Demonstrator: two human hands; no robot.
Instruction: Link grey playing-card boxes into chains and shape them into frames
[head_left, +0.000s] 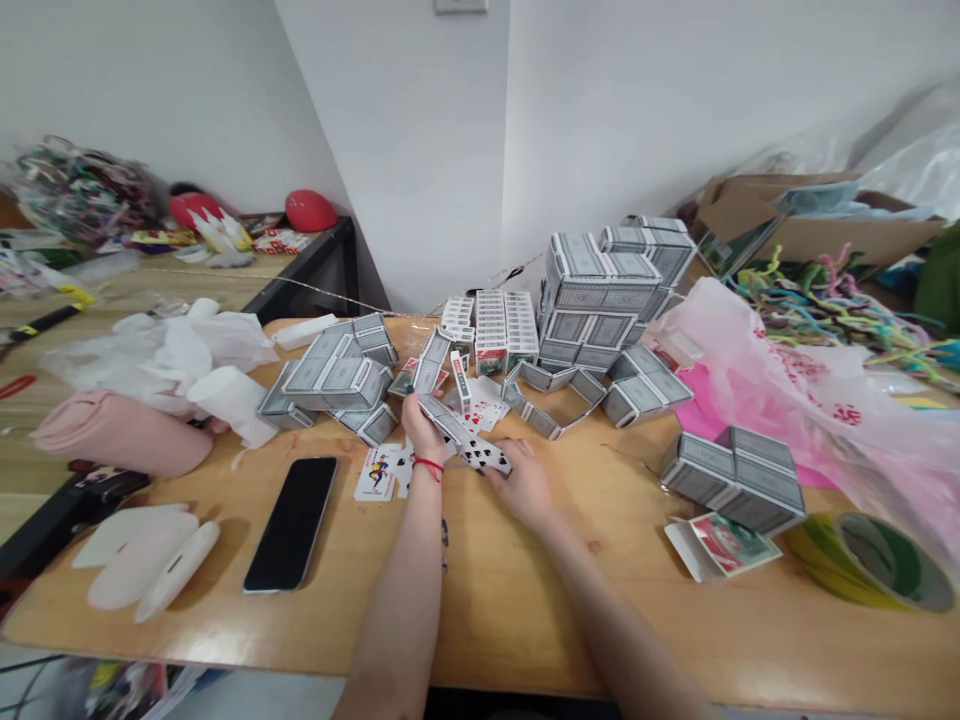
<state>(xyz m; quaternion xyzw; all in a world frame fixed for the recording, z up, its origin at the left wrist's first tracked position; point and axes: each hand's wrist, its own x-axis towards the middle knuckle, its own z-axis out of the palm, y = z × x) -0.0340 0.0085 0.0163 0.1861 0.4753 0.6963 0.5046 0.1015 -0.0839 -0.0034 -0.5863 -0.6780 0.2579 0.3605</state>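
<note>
My left hand (424, 432), with a red cord at the wrist, is closed on a strip of folded grey-backed playing cards (433, 362). My right hand (523, 485) pinches the near end of a spade playing card (480, 450), which meets the strip in front of my left hand. Beneath and beyond them lie loose face-up cards (491, 405) and a narrow card box (460, 382) standing on edge. A joker card (376, 473) lies left of my left wrist. An open ring of folded cards (555, 400) sits beyond my right hand.
Folded-card blocks stand in a tall stack (600, 290) at the back, a pile (330, 370) at left and a pair (735, 475) at right. Nearer are a phone (291, 525), a tape roll (874, 560) and an opened card box (724, 545). Pink plastic (795, 390) covers the right side.
</note>
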